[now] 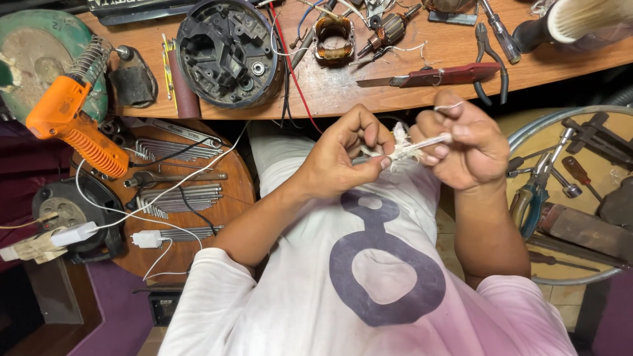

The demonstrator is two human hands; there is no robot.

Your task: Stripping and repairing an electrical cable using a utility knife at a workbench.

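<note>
Head view:
Left hand: grip pinched on the frayed white cord, thumb and fingers closed at its near end.
Right hand: grip clenched on the same cord, which sticks out between the fingers.
Cord: held between both hands, above the white shirt, just below the table edge.
Table: black round housing, red-handled knife, pliers.
Left side: orange hot-air tool, hex keys on a round wooden board.

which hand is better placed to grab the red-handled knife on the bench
Probably the right hand. It sits just below the red-handled knife at the bench edge, closer than the left hand. Both hands pinch the frayed white string, so one must let go first.
</note>
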